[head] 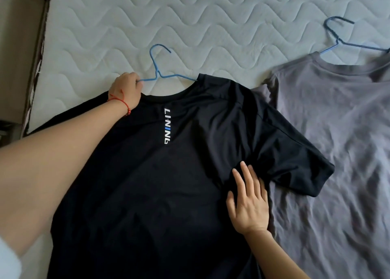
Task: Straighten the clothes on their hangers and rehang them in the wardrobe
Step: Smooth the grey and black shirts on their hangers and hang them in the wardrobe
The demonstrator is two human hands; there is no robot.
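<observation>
The fingers (138, 84) of the left hand (126, 90) are curled round the left arm of a blue wire hanger (163, 76), gripping it just where the wire comes out of the black T-shirt (158, 183) at the shoulder. A red string bracelet (121, 101) circles that wrist, just behind the grip. Beyond the fingertips, away from the person, the hanger's hook lies flat on the quilted white mattress (211, 14); its right arm runs from the grip across the open neckline and slips under the fabric at the far shoulder.

The right hand (249, 202) lies flat on the black shirt, its fingers (245, 175) straight and slightly spread, holding nothing, pressing the cloth near the right armpit seam. Just past those fingertips the fabric bunches into folds where the short sleeve meets the body. The sleeve spreads away to the right of the hand and overlaps the grey T-shirt (337, 141).

Between the two hands, white and blue lettering (167, 125) runs down the black shirt from the collar.

The grey shirt lies creased on the mattress to the right of the right hand, touching the black one along its edge. A second blue wire hanger (337, 40) sits in its neckline, hook resting on the mattress, well apart from either hand.
</observation>
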